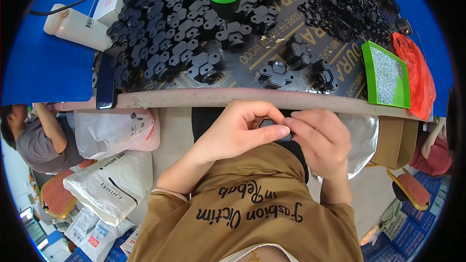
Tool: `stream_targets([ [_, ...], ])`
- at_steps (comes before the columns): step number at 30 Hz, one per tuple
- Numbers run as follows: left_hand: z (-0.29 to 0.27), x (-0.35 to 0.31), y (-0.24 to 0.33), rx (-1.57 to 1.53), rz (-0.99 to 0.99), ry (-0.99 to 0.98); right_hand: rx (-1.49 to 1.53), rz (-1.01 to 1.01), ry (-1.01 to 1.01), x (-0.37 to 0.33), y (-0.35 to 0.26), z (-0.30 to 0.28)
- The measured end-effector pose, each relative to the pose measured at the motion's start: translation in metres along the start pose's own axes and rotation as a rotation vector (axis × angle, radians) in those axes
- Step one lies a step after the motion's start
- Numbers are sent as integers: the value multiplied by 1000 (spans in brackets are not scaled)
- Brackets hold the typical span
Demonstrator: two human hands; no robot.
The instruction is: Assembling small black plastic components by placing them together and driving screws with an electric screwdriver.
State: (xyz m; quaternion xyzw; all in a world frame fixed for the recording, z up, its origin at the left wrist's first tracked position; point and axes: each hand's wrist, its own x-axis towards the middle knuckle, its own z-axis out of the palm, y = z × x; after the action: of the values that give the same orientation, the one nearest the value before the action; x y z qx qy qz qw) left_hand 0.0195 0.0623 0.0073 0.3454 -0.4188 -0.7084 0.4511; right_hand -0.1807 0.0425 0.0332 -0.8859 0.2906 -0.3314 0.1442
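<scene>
Your left hand (238, 128) curls closed round a black part (266, 123), just on the surface's (242, 75) near side. Your right hand (323, 138) bunches its fingertips beside it; I cannot tell what they grip. Other parts (205, 65) crowd far left; a tray (371, 73) lies right.

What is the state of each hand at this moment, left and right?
Left hand: closed, holding a dark hexagonal part.
Right hand: curled close to that part; whether it grips cannot be told.
</scene>
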Motion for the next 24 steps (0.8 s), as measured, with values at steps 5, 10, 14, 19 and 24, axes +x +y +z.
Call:
stream_targets([
  [5,-11,4,14,81,-153,-38,-13,9,23,15,-6,-6],
  [10,-12,7,5,262,105,26,111,101,8,14,5,-6],
  [14,-9,19,6,919,601,339,325,470,263,16,21,-5],
  [19,-9,38,-12,1117,617,378,393,483,280,32,30,10],
  [24,-10,43,-12,1044,523,403,292,446,239,37,36,17],
])
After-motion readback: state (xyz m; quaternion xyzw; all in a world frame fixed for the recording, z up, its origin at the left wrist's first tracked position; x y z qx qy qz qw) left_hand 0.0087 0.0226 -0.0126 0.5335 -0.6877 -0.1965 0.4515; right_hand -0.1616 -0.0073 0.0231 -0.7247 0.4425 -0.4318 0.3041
